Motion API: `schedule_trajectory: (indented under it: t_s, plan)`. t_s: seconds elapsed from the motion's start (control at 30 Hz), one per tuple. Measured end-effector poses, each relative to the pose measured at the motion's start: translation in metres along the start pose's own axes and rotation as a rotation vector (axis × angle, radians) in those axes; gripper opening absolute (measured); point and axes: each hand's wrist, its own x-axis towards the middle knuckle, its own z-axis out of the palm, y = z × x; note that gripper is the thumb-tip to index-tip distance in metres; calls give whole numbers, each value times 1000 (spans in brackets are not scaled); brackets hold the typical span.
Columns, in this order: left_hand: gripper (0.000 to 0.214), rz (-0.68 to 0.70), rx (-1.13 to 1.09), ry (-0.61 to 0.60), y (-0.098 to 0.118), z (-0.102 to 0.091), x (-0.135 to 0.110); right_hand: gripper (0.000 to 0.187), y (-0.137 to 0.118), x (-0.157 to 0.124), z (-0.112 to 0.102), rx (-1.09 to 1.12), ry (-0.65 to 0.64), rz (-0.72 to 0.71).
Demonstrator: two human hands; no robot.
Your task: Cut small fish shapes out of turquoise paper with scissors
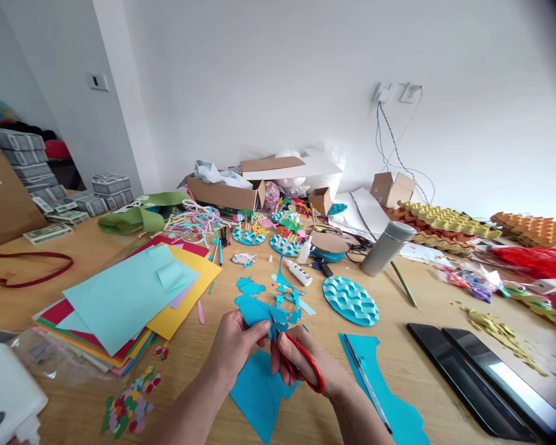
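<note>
My left hand (235, 346) pinches a piece of blue paper (254, 309) over the table. In my right hand (306, 361) is a pair of scissors (318, 378) with red handles, fingers through the loops. Its blades reach to the paper's right side, close to my left fingertips; how far apart they stand is hard to make out. Beneath my hands lies a larger blue sheet (259, 395) with faint drawn lines. Blue scraps (290, 303) are scattered just beyond. To the right, a pen (368, 383) rests on another cut blue sheet (398, 414).
Left stands a stack of coloured paper (120, 296), with paper dots (132, 402) in front. A glue bottle (298, 272), a wavy blue disc (351, 301) and a grey tumbler (384, 250) are beyond my hands. Two phones (472, 377) lie right; egg trays (449, 219) and boxes (227, 193) line the wall.
</note>
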Motion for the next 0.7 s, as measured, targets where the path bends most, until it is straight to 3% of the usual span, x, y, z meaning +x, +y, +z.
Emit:
schedule_trajectory:
  t_s: [0.7]
  plan:
    - [26,0,14,-8,-1,-1,0,70,-2,-1,0,-32,25,6]
